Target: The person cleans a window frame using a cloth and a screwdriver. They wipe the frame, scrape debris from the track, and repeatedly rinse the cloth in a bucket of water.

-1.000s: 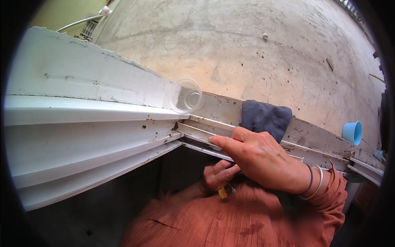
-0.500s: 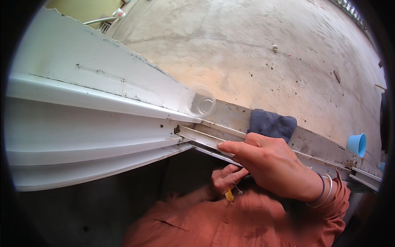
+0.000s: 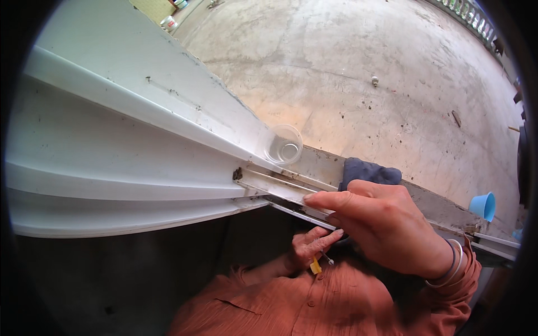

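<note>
My right hand (image 3: pixel 381 221) reaches over a white window track (image 3: pixel 280 188), index finger pointed along it and its tip at the rail. The other fingers are bent and drawn together; whatever they may grip is hidden. Below the track's near edge, my left hand (image 3: pixel 311 245) has curled fingers, a fingertip close to the rail. A small yellow piece (image 3: pixel 316 266) and a thin metal rod (image 3: pixel 328 260) stick out beneath it; I cannot tell what they belong to. Dark dirt (image 3: pixel 237 174) sits at the track's left end, where it meets the white frame (image 3: pixel 134 151).
On the ledge beyond the track stand a clear plastic cup (image 3: pixel 284 144) and, farther right, a folded dark grey cloth (image 3: pixel 370 172). A light blue cup (image 3: pixel 482 206) is at the right. Past the ledge lies a concrete floor (image 3: pixel 314 61) with a few bits of debris.
The whole view has tilted, so the white frame slants more steeply. Both hands keep about the same place at the track, with the right index finger still along it.
</note>
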The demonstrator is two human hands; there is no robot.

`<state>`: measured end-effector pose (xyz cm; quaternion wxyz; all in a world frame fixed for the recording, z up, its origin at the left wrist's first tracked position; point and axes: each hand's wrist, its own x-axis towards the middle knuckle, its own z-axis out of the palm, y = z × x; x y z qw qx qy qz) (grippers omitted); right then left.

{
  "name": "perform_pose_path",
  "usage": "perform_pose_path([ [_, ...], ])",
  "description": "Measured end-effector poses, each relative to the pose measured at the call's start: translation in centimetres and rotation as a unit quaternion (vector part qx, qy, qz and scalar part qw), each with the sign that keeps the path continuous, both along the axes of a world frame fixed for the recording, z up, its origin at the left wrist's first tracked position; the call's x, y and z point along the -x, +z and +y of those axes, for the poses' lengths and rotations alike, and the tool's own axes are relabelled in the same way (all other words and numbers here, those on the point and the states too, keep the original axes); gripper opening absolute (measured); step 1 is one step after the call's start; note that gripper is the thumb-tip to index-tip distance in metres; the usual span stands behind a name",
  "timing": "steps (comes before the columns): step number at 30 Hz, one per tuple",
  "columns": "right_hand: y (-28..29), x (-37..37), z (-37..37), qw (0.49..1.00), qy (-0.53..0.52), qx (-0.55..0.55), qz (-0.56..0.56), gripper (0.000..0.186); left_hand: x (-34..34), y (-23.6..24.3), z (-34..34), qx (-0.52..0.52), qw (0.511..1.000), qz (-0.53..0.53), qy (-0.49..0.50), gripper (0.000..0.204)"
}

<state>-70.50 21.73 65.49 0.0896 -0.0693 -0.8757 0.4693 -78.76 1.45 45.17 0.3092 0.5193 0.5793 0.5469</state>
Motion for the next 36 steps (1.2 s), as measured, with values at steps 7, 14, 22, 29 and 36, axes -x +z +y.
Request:
perform_pose_path([
  [7,0.3,-0.5,-0.3,0.999,-0.025,0.023,0.024,0.042,0.4,1.3,1.4,-0.126,0.976,0.173,0.033,0.051],
  [14,0.7,-4.5,1.0,0.957,-0.152,0.242,0.056,0.034,0.8,1.6,1.1,-0.095,0.976,0.194,0.030,0.052],
  [22,-4.6,-8.7,7.3,0.896,-0.330,0.293,-0.056,0.033,0.6,0.3,1.4,-0.110,0.973,0.199,0.029,0.056],
  [29,-4.8,-3.2,-0.6,0.989,-0.066,-0.048,-0.121,0.030,0.5,0.7,1.0,-0.106,0.982,0.156,0.030,0.050],
  [36,-7.0,-0.2,-1.4,0.983,-0.032,-0.077,-0.166,0.033,1.2,1.1,1.1,-0.096,0.982,0.160,-0.002,0.052],
])
